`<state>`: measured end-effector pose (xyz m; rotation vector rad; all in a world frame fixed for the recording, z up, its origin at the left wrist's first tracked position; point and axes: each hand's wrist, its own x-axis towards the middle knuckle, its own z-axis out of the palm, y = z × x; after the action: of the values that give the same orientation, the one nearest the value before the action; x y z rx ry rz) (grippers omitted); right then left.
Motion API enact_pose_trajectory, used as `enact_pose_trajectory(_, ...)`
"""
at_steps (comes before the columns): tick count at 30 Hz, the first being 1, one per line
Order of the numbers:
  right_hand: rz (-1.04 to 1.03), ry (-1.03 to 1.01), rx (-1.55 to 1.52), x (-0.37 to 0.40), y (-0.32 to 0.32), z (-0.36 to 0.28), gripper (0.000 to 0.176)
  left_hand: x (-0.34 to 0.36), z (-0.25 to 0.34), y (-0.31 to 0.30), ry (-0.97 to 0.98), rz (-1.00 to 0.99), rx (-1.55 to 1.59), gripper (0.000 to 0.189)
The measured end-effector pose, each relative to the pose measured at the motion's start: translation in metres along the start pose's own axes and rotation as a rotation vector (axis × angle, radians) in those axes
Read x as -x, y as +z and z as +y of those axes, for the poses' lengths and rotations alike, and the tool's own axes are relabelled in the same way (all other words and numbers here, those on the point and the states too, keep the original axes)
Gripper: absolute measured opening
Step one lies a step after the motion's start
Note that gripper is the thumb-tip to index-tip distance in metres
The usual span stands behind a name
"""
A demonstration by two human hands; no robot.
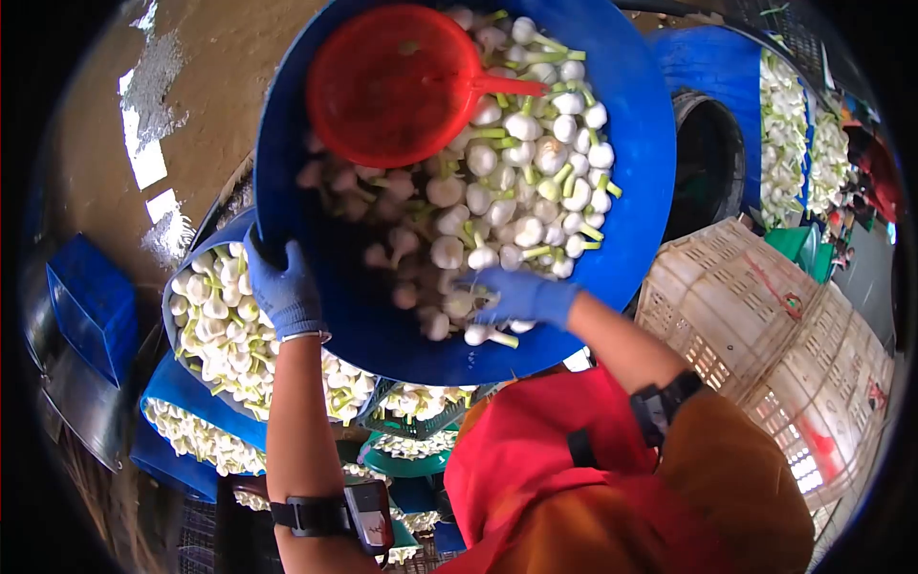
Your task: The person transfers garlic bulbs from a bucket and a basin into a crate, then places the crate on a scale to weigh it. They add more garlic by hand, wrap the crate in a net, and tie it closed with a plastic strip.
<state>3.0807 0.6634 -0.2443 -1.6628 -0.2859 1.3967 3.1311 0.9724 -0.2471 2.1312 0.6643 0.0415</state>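
Note:
A large blue tub (650, 182) holds many white garlic bulbs (521, 206) with short green stems, partly under murky water. My left hand (287, 292), in a blue glove, grips the tub's left rim, thumb over the edge. Inside the tub, near its front, my gloved right hand (526, 297) reaches among the bulbs. Its fingers curl round garlic at the water's surface, and the fingertips are partly hidden. A red plastic scoop (392, 86) with a short handle floats or rests at the tub's back left.
Left of the tub stands a container of garlic (215, 311), with more blue bins (206, 407) of garlic below. A pale plastic crate (755, 306) is close on the right. Another blue bin (708, 72) stands at the back right. Wet floor (210, 57) shows at upper left.

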Motion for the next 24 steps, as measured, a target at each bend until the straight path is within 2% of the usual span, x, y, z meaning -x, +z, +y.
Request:
enact_pose_trajectory(1,0.327,0.096,-0.031,0.0,-0.015,0.03,0.059,0.0,0.003,-0.002,0.006,-0.028,-0.042,0.036)
enact_pose_trajectory(2,0.477,0.301,-0.165,-0.001,-0.057,0.03,0.052,0.002,0.003,-0.003,0.006,-0.042,-0.042,0.036)
enact_pose_trajectory(3,0.93,0.104,0.123,0.0,-0.087,0.024,0.051,0.003,0.004,-0.003,0.006,-0.027,-0.052,0.037)
enact_pose_trajectory(4,1.042,0.093,0.194,-0.012,-0.124,0.042,0.053,0.001,0.005,-0.003,0.013,-0.005,-0.062,0.038)
enact_pose_trajectory(6,1.016,0.268,0.218,-0.05,-0.173,0.058,0.058,-0.002,-0.001,-0.005,0.022,-0.016,-0.086,0.04)
enact_pose_trajectory(8,1.003,0.3,0.118,-0.092,-0.175,0.044,0.062,-0.002,-0.007,-0.005,0.01,-0.001,-0.126,0.041)
enact_pose_trajectory(10,0.922,0.12,-0.127,-0.163,-0.173,0.114,0.061,0.003,0.001,0.002,-0.012,-0.012,-0.181,0.043)
enact_pose_trajectory(11,0.929,0.121,-0.136,-0.135,-0.158,0.055,0.061,0.0,-0.005,0.0,-0.001,0.01,-0.141,0.043)
enact_pose_trajectory(12,0.614,0.191,-0.057,-0.102,-0.141,-0.015,0.053,-0.004,-0.013,-0.004,0.005,0.033,-0.104,0.044)
enact_pose_trajectory(13,0.614,0.198,0.098,-0.114,-0.117,-0.01,0.048,-0.007,-0.026,-0.008,0.034,0.042,-0.227,0.045)
enact_pose_trajectory(16,0.54,0.199,0.52,-0.117,-0.04,-0.01,0.04,-0.003,-0.006,-0.004,-0.03,0.023,-0.16,0.045)
enact_pose_trajectory(18,0.401,0.1,0.736,-0.1,0.003,-0.009,0.036,-0.005,-0.016,-0.008,-0.017,0.013,-0.153,0.045)
enact_pose_trajectory(20,0.228,0.008,0.566,-0.076,0.017,-0.016,0.034,-0.007,-0.02,-0.01,-0.011,0.01,-0.144,0.045)
enact_pose_trajectory(21,0.326,-0.048,0.421,-0.062,0.014,-0.018,0.035,-0.006,-0.019,-0.01,-0.008,0.013,-0.182,0.046)
enact_pose_trajectory(23,0.389,0.068,0.02,-0.03,-0.033,-0.031,0.042,-0.005,-0.019,-0.01,-0.009,0.017,-0.212,0.046)
enact_pose_trajectory(24,0.606,0.031,-0.095,-0.023,-0.049,-0.012,0.048,-0.005,-0.018,-0.01,-0.018,0.02,-0.205,0.046)
